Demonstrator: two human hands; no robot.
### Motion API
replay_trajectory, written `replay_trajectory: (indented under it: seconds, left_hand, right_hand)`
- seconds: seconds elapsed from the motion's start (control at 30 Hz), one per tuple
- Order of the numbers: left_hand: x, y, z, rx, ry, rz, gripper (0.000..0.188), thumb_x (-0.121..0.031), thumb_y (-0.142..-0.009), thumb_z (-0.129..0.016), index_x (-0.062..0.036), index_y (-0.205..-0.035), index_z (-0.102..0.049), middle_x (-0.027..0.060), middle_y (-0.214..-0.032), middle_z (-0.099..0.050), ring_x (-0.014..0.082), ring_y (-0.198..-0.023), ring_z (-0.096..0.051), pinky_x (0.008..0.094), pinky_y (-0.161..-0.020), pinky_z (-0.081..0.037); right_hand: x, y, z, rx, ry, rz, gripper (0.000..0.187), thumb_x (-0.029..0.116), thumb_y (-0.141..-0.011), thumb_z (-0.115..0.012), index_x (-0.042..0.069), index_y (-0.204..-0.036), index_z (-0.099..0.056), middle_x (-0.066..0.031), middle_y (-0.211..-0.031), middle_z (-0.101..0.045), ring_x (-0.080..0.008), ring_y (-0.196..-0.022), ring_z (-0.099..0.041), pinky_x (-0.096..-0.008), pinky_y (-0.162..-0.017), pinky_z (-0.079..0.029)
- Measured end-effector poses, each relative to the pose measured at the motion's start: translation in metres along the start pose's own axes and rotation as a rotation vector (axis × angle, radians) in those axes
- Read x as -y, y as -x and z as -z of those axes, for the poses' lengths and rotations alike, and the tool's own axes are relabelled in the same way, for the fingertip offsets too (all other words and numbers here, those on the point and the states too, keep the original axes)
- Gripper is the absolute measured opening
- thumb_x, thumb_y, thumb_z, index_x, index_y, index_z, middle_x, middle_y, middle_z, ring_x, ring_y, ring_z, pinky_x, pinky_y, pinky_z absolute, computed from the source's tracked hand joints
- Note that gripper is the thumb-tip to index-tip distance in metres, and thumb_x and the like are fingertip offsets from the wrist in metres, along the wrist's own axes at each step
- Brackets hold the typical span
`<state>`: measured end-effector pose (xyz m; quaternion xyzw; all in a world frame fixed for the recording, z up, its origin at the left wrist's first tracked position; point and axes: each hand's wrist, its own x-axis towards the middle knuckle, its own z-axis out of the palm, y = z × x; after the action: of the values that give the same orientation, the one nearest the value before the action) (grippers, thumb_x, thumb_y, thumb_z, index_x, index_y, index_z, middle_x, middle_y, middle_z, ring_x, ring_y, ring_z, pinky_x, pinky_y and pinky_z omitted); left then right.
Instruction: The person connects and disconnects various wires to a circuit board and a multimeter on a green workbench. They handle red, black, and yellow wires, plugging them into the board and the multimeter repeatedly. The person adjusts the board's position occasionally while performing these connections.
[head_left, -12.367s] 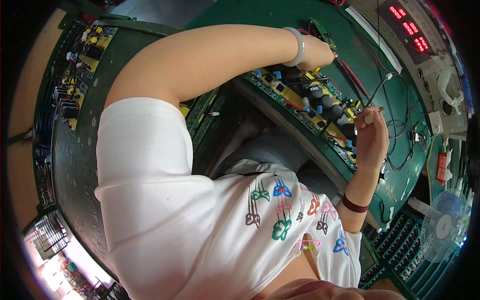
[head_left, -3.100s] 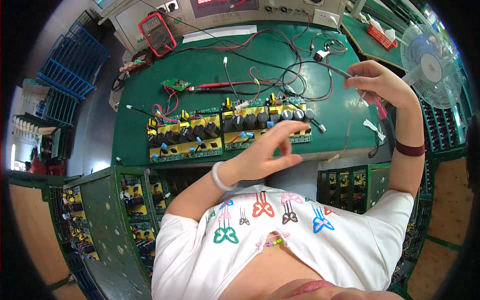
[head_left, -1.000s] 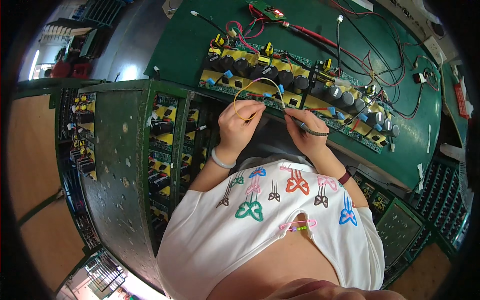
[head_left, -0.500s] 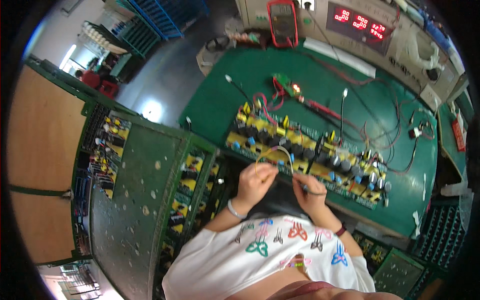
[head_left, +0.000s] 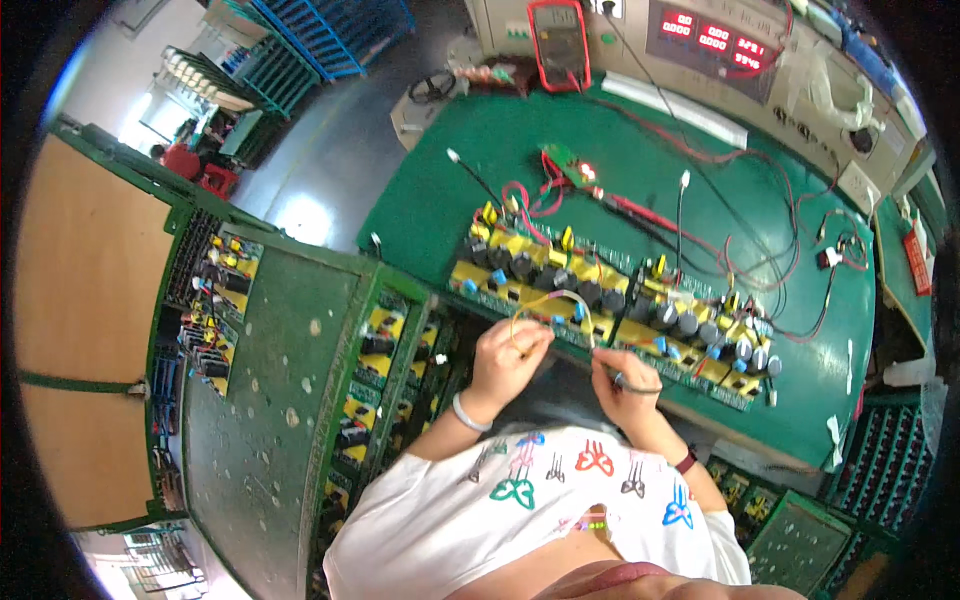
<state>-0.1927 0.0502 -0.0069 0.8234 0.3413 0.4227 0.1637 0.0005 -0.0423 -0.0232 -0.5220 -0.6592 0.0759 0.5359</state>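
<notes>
A looped wire (head_left: pixel 573 294), yellow toward one end and whitish toward the other, arches between my two hands above the near edge of the circuit boards. My left hand (head_left: pixel 511 362) pinches its yellow end. The whitish end runs into the closed fingers of my right hand (head_left: pixel 626 384), where a thin dark piece also shows; I cannot make out what that is. Just beyond the hands lie two circuit boards end to end, a left board (head_left: pixel 520 265) and a right board (head_left: pixel 700 330), both crowded with black capacitors, yellow parts and blue parts.
On the green table (head_left: pixel 430 200) lie a small lit board (head_left: pixel 570 170), red probes (head_left: pixel 640 211) and tangled leads. A red multimeter (head_left: pixel 559 45) and an instrument panel with red digits (head_left: pixel 710 45) stand behind. At left is a green cart (head_left: pixel 280 370) with more boards.
The right hand has shifted very slightly right, drawing the whitish wire end with it. The left hand keeps its pinch. The view has moved a little.
</notes>
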Motion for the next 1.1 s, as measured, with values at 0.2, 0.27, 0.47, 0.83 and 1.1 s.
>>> replay_trajectory:
  seconds: [0.2,0.27,0.47,0.83,1.1]
  left_hand:
    - [-0.003,-0.001,0.003,0.030,0.001,0.022,0.013,-0.001,-0.075,-0.081,-0.0037,-0.084,-0.072,0.0108,-0.085,-0.072,0.0291,-0.077,-0.070,0.0371,-0.070,-0.056]
    - [-0.002,-0.001,0.001,0.025,0.019,0.014,0.013,0.000,-0.075,-0.081,-0.0039,-0.084,-0.073,0.0105,-0.086,-0.072,0.0280,-0.079,-0.071,0.0362,-0.071,-0.056]
    - [0.000,-0.001,0.001,0.019,0.035,0.008,0.015,0.000,-0.075,-0.080,-0.0044,-0.087,-0.074,0.0095,-0.087,-0.073,0.0269,-0.080,-0.071,0.0356,-0.072,-0.057]
    - [-0.001,-0.003,0.002,0.033,0.002,0.017,0.013,-0.002,-0.076,-0.079,-0.0057,-0.086,-0.070,0.0090,-0.085,-0.070,0.0285,-0.078,-0.069,0.0380,-0.069,-0.055]
    - [0.001,-0.003,0.004,0.045,0.002,0.004,0.013,-0.004,-0.075,-0.081,-0.0067,-0.083,-0.071,0.0100,-0.082,-0.070,0.0285,-0.075,-0.069,0.0380,-0.067,-0.056]
  right_hand:
    - [-0.005,0.007,0.000,-0.160,0.007,-0.042,0.016,-0.003,-0.082,-0.072,0.000,-0.097,-0.066,-0.0143,-0.080,-0.068,-0.0257,-0.064,-0.067,-0.0322,-0.057,-0.053]
    - [-0.004,0.011,0.002,-0.151,-0.014,-0.110,0.013,-0.002,-0.084,-0.071,-0.001,-0.096,-0.066,-0.0132,-0.082,-0.068,-0.0212,-0.067,-0.067,-0.0293,-0.060,-0.052]
    - [-0.007,0.014,-0.002,-0.145,-0.051,-0.171,0.016,-0.004,-0.081,-0.072,-0.001,-0.095,-0.066,-0.0150,-0.080,-0.069,-0.0261,-0.066,-0.068,-0.0310,-0.060,-0.054]
    - [-0.005,0.005,-0.003,-0.116,0.003,-0.118,0.017,-0.004,-0.081,-0.072,-0.001,-0.096,-0.066,-0.0147,-0.082,-0.069,-0.0278,-0.069,-0.069,-0.0327,-0.064,-0.055]
    - [-0.006,0.009,-0.002,-0.114,-0.017,-0.095,0.018,-0.003,-0.080,-0.072,0.000,-0.097,-0.066,-0.0160,-0.081,-0.068,-0.0308,-0.068,-0.068,-0.0353,-0.061,-0.055]
